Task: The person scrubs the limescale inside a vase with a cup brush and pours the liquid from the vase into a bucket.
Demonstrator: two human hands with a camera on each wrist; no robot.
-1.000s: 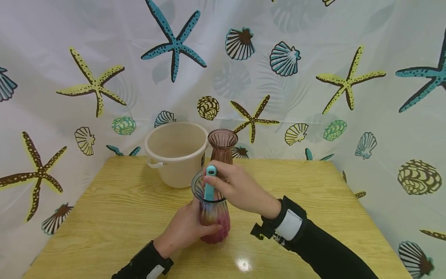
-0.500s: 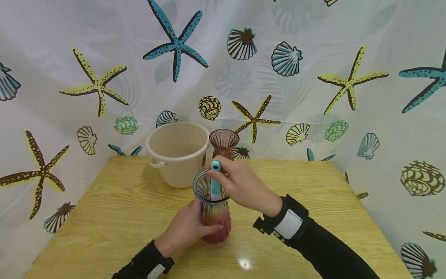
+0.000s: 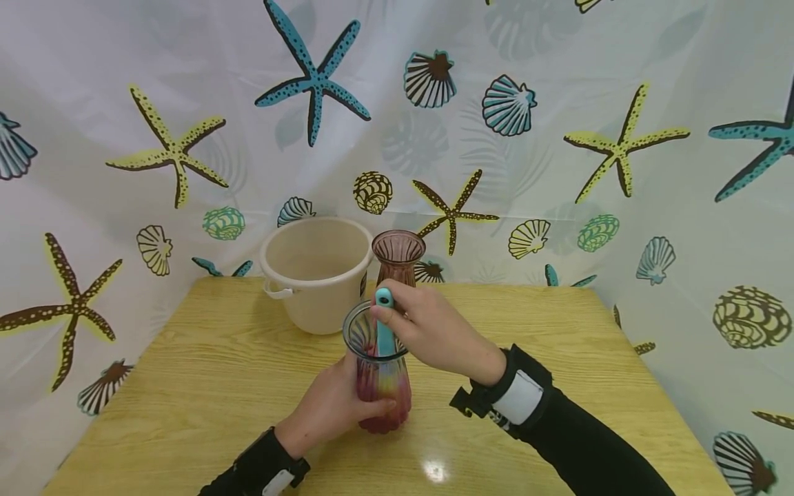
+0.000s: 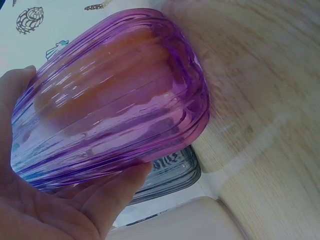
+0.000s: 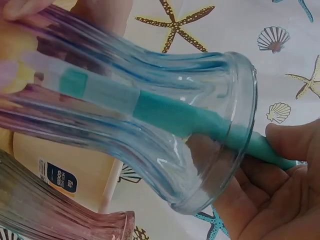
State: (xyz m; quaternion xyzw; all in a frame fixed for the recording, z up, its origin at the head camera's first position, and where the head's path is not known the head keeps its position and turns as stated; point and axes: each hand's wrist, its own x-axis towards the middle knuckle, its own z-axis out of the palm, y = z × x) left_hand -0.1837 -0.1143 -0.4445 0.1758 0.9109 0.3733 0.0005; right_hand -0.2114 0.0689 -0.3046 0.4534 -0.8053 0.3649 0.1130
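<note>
A ribbed glass vase [image 3: 389,382], bluish at the rim and pink at the base, stands upright on the table in the head view. My left hand [image 3: 329,403] grips its lower body, thumb across the front. Above the mouth, my right hand [image 3: 437,334] pinches the turquoise handle of a bottle brush [image 3: 384,337]. That brush goes down through the opening; in the right wrist view its yellow, sponge-like head [image 5: 20,42] shows through the glass. The left wrist view shows the head as an orange blur behind pink glass. The left hand's far fingers are mostly hidden.
Right behind the held vase stands a second, brownish-pink glass vase [image 3: 400,251]. A cream bucket [image 3: 325,313] with a side handle is at the back left. The wooden table [image 3: 527,324] ends at a patterned curtain [image 3: 533,172].
The brush handle has shifted slightly right in the vase mouth and stands more upright. It rose a little, then sank slightly. The left hand keeps its grip on the vase.
</note>
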